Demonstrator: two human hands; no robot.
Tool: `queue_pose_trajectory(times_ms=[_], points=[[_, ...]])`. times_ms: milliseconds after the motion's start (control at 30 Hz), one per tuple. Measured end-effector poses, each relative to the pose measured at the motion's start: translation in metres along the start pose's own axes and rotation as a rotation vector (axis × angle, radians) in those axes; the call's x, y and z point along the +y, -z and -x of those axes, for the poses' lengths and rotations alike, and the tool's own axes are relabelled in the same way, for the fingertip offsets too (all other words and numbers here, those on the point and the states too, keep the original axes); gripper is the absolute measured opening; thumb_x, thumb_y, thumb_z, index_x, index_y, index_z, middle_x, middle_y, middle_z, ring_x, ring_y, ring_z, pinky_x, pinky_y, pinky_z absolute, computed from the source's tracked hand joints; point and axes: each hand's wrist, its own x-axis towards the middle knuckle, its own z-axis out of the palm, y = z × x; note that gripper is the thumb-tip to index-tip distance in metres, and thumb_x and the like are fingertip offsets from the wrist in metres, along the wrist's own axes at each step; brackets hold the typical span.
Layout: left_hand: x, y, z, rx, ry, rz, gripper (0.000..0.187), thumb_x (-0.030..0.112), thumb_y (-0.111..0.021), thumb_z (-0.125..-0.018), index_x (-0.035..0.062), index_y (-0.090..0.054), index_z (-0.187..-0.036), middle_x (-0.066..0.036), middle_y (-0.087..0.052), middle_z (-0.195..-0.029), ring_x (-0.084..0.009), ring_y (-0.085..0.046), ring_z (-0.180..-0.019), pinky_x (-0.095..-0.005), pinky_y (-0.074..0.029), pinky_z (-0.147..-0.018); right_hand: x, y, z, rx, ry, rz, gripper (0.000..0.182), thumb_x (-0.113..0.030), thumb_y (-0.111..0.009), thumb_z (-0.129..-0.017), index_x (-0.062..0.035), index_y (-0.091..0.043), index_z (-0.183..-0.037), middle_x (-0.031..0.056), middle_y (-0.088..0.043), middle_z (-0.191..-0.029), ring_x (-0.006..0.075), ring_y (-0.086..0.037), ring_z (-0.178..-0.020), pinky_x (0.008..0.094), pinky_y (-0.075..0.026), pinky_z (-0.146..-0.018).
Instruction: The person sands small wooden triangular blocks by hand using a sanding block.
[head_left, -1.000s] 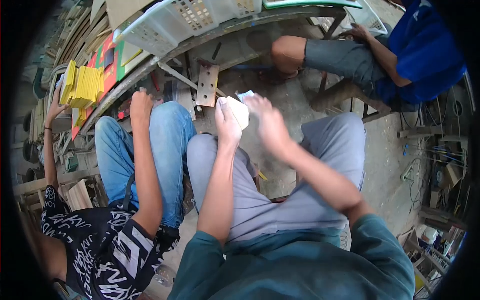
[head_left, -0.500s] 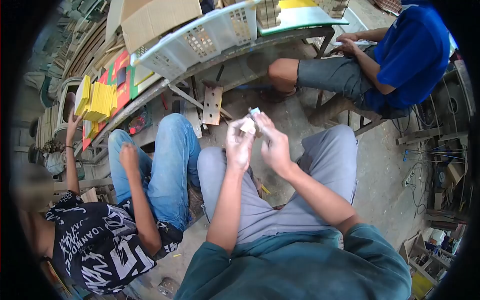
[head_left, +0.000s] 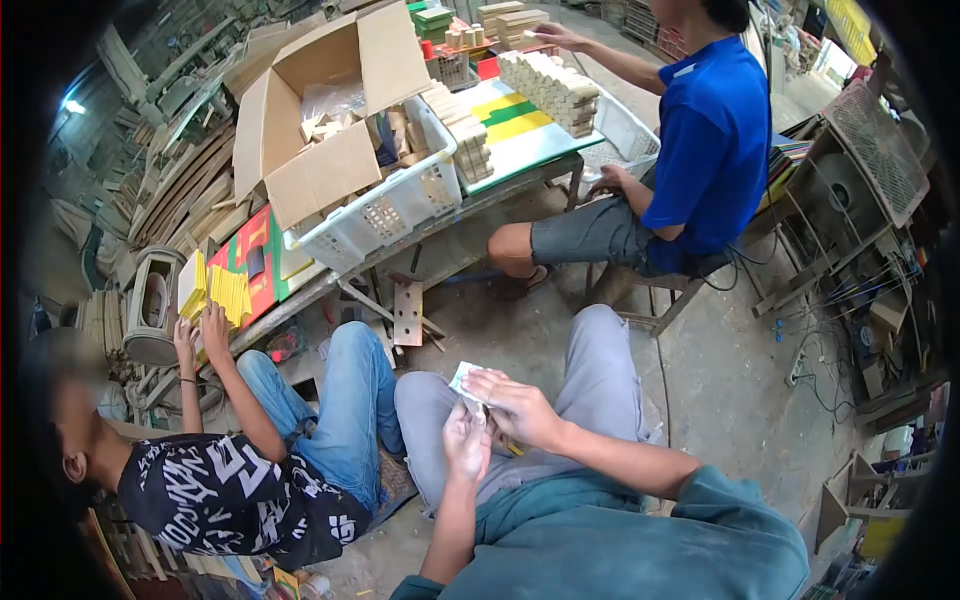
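Whitish-green flat piece (head_left: 463, 376), partly covered, held in right hand (head_left: 517, 408), left hand (head_left: 467, 443) adjoining, its hold unclear

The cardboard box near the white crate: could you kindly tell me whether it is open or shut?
Open: the cardboard box has flaps spread outward, and light pieces show inside it.

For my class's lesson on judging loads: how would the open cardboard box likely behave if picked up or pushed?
The cardboard box will probably feel heavy, since wood pieces show inside. Its flaps splay outward, so they would likely bend at the creases if gripped. A sideways push might catch on the white basket, whose wall stands in front.
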Motion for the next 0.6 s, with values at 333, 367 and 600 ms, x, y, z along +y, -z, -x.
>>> queue_pose_trajectory(times_ms=[333, 367, 600], points=[[-0.041, -0.002, 0.053, 0.081, 0.038, -0.293, 0.052, 0.004, -0.062, -0.089, -0.0063, -0.037, -0.134, -0.013, -0.049, -0.131, -0.0190, -0.047, -0.123, -0.0315, -0.035, -0.105, -0.009, -0.003, 0.058, -0.241, -0.296, 0.129, 0.052, 0.001, -0.053, -0.075, 0.0023, -0.054, -0.127, 0.0215, -0.055, -0.128, 0.0340, -0.051, -0.123, 0.0389, -0.041, -0.105], [-0.045, -0.003, 0.053, 0.119, 0.053, -0.331, 0.052, 0.004, -0.062, -0.089, -0.0060, -0.037, -0.134, -0.012, -0.050, -0.130, -0.0190, -0.049, -0.121, -0.0315, -0.037, -0.104, -0.008, -0.004, 0.060, -0.213, -0.336, 0.112, 0.050, 0.001, -0.054, -0.074, 0.0040, -0.055, -0.125, 0.0228, -0.056, -0.127, 0.0345, -0.051, -0.123, 0.0391, -0.040, -0.105], [-0.047, -0.002, 0.029, 0.198, 0.024, -0.295, 0.050, 0.006, -0.063, -0.090, -0.0065, -0.039, -0.132, -0.013, -0.054, -0.126, -0.0182, -0.051, -0.117, -0.0313, -0.039, -0.101, -0.006, -0.005, 0.047, -0.138, -0.360, 0.077, 0.047, 0.008, -0.051, -0.075, 0.0039, -0.059, -0.121, 0.0243, -0.058, -0.123, 0.0343, -0.054, -0.119, 0.0390, -0.042, -0.103]])
